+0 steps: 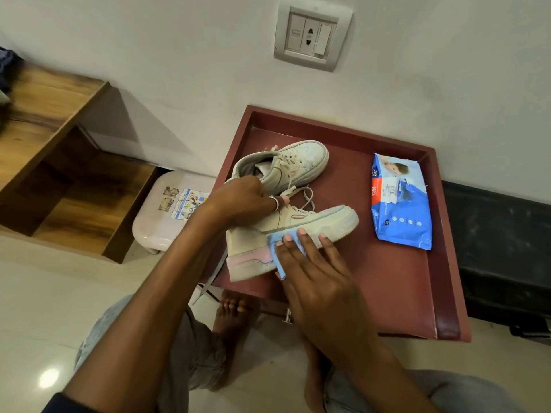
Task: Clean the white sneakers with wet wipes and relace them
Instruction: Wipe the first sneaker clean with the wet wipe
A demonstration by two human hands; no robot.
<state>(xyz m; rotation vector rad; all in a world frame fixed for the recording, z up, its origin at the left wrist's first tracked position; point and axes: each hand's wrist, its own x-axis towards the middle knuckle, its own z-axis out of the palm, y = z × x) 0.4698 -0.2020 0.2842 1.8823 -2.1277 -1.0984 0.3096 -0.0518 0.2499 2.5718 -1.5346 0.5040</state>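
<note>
R hand (322,281) presses wipe (275,242) on sneaker (328,220).

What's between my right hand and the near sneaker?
A blue wipe, which the right hand presses against the near sneaker, in the head view.

Home rm, tiled floor (44,308), wall socket (311,37), wood shelf unit (59,138), plastic stool (161,216), red tray table (402,278)

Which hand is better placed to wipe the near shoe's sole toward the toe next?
The right hand: its straight fingers press the blue wipe flat against the sole of the near sneaker, pointing toward the toe. The left hand grips that sneaker's top, steadying it.
</note>
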